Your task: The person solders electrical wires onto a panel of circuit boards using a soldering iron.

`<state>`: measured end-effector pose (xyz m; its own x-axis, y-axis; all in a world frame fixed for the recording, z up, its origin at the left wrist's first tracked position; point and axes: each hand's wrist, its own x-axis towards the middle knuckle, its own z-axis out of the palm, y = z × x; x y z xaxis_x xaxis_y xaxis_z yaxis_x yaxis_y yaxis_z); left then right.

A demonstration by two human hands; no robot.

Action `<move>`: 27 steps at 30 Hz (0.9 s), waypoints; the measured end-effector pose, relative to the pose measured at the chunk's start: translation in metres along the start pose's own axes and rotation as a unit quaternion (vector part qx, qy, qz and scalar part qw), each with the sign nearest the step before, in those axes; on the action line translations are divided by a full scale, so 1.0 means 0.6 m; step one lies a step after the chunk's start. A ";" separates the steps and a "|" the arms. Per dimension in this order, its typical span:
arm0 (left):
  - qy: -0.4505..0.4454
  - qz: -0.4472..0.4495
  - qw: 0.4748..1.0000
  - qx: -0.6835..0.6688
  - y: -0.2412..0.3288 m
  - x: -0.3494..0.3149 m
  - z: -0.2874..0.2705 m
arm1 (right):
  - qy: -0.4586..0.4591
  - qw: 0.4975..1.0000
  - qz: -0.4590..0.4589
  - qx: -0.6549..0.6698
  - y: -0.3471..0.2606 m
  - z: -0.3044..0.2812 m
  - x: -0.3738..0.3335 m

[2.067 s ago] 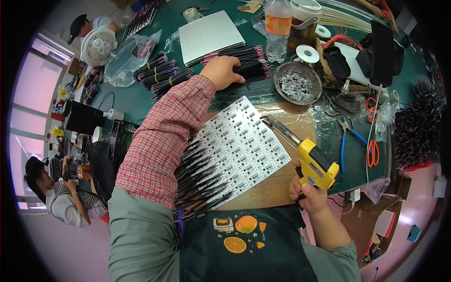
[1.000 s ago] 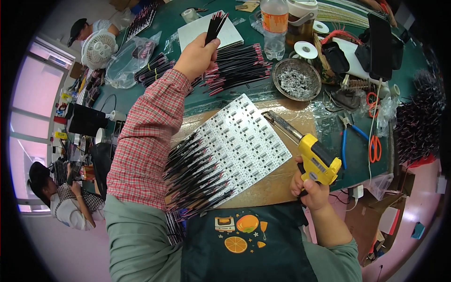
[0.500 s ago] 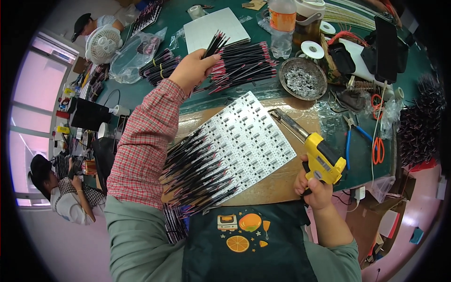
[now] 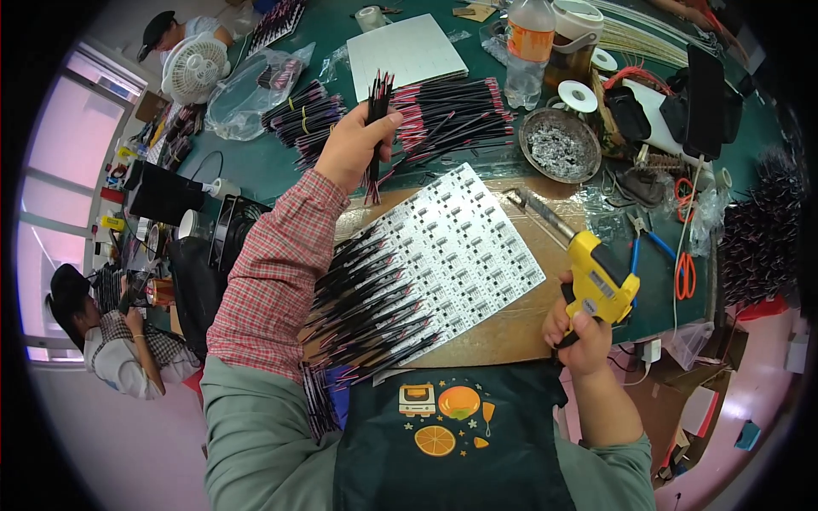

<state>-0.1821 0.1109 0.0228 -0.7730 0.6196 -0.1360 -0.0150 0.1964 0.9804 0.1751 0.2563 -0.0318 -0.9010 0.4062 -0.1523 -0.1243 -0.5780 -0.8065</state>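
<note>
My left hand (image 4: 356,146) grips a small bundle of black wires (image 4: 380,89) with reddish ends, held upright just above the far left corner of the circuit board panel. That white panel (image 4: 477,243) lies tilted on a brown board (image 4: 532,328). Rows of black wires (image 4: 366,298) fan out over its left part. In my right hand (image 4: 584,339) is a yellow and black soldering gun (image 4: 601,277). Its metal tip points up and left, over the brown board near the panel's far right edge. Past my left hand lies a pile of similar wires (image 4: 460,112).
A round metal dish of silvery scraps (image 4: 560,146) stands behind the gun, near a plastic bottle (image 4: 528,55) and a solder spool (image 4: 578,96). Blue-handled pliers (image 4: 652,234) and orange-handled scissors (image 4: 684,277) lie right. Two other people (image 4: 111,336) sit at the left.
The wire bundle in my left hand has turned from slanting to upright, its lower ends now showing below the hand. My right hand still holds the gun; the whole view has shifted slightly.
</note>
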 end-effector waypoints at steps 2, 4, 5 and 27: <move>0.005 0.054 0.998 -0.028 -0.006 -0.010 -0.001 | -0.015 0.999 -0.014 0.026 -0.010 0.015 0.018; 0.012 0.083 0.995 -0.057 -0.002 -0.020 0.006 | -0.025 0.998 -0.029 0.051 -0.020 0.034 0.040; 0.023 0.112 0.990 -0.082 -0.001 -0.027 0.005 | -0.032 0.998 -0.040 0.043 -0.022 0.046 0.054; 0.078 0.165 0.941 -0.283 -0.059 -0.057 0.013 | -0.076 0.983 0.034 0.164 0.052 0.211 0.401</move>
<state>-0.1500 0.0888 -0.0083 -0.8780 0.4480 0.1687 -0.0594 -0.4517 0.8902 -0.0980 0.2465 -0.0212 -0.9606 0.2625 -0.0916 -0.1668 -0.8078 -0.5653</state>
